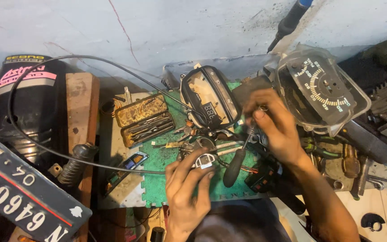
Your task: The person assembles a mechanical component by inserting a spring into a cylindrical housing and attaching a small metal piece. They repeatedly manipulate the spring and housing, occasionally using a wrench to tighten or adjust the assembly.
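Overhead: cluttered repair bench seen from a head-worn camera, both bare hands at work over a green foam mat (157, 179).
Left hand (185, 188): fingers curled shut around a small white-and-grey connector piece (204, 160), pinched between thumb and fingertips near the mat's middle.
Right hand (276, 125): fingers closed in a pinch at a small part near the fingertips, too small to identify; wrist angled in from the lower right.
Screwdriver (236, 163): black-handled, lying tilted on the mat between the two hands, shaft pointing up toward the right hand; whether touched by either hand, cannot tell.
Instrument housing (209, 96): oval, dark-rimmed, tipped on edge at the mat's top, a small digital display (212, 111) lit on its lower face, just beside the right hand's fingertips.
Speedometer cluster (321, 89): clear-lensed, with a white dial scale, resting right of the right hand.
Tool case (144, 118): open, rust-stained, small tools inside, left of the housing.
Black cable (45, 150): looping from the upper left across the bench to the mat.
Number plate (19, 192): black with white characters, lower left corner.
Black tank cover (27, 98): far left, well apart from both hands.
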